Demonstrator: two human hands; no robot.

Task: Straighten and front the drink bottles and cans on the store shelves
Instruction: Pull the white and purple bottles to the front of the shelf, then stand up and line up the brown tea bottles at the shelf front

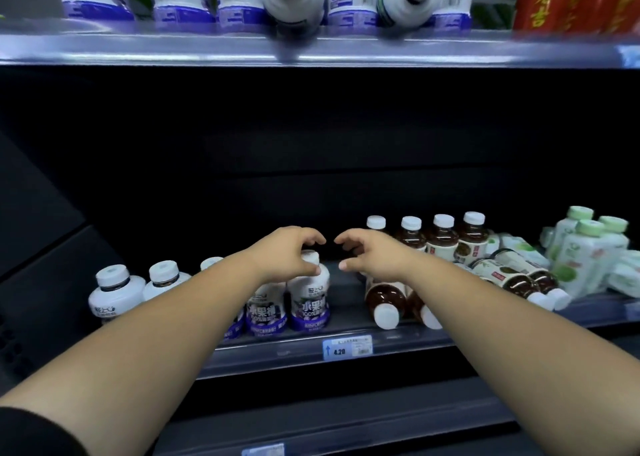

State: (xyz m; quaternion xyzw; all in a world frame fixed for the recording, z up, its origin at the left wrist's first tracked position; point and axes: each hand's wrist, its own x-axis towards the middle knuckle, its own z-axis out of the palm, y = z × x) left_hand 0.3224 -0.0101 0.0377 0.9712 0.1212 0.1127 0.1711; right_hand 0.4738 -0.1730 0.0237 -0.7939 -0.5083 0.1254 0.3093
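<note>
While both bare arms reach into the middle shelf [415, 343], the left hand [285, 254] arches over the white cap [310, 258] of the rightmost purple-labelled juice bottle [309, 299], which stands upright at the shelf front. Its thumb lies on the bottle's shoulder, but whether the fingers actually clamp the cap I cannot tell. Just beside it, the right hand [372, 256] hangs loosely curled, grasping nothing. Beneath the right forearm, two toppled brown tea bottles [384, 299] lie on their sides, caps forward. Four upright brown bottles [441, 239] stand behind them. A 4.20 price tag [347, 348] sits on the shelf edge.
</note>
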